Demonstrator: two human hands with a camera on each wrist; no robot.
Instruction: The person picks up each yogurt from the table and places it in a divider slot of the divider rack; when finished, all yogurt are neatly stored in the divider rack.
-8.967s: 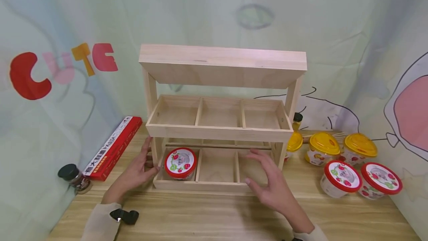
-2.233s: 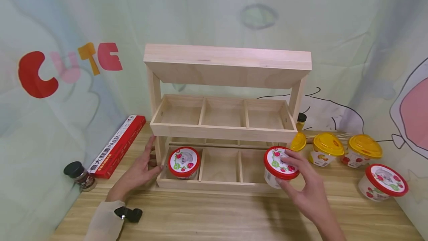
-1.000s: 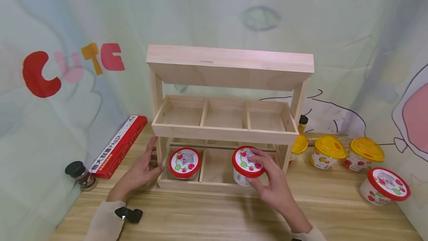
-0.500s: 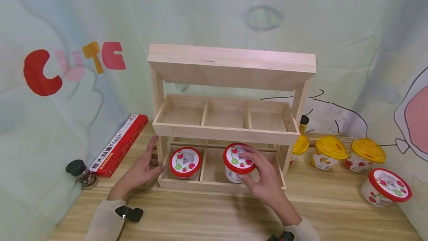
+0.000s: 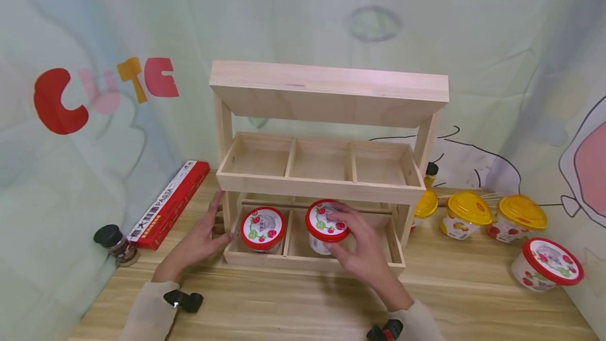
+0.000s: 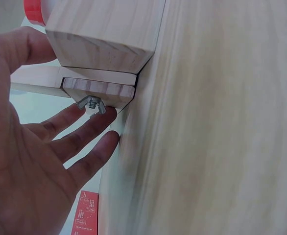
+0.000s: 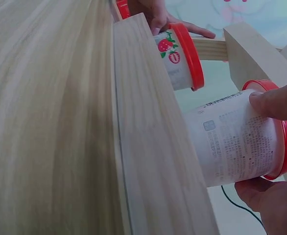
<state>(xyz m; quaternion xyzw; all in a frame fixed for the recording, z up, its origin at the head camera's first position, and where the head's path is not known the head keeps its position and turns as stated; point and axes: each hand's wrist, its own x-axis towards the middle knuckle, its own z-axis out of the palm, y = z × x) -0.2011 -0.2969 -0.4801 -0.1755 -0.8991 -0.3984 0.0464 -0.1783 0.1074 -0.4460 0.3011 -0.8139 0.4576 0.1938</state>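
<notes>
My right grip (image 5: 361,246) pinches a red-lidded tub (image 5: 322,228) near its top, my left grip (image 5: 201,241), spread apart, touches the rack (image 5: 319,186), and the mid-left box (image 5: 168,204) reads "PASTA".

Tub (image 5: 326,222) held upright in middle lower compartment (image 5: 296,238), wooden rack (image 5: 322,188).
Tub: white, red-rimmed lid on, berry print on top, barcode and fine text on side; hangs or rests behind the front board, base hidden, contact with the floor can't be told. Rack: pale bare wood, upright on counter (image 5: 284,304), slanted top board, two tiers, three compartments per front tray.
</notes>
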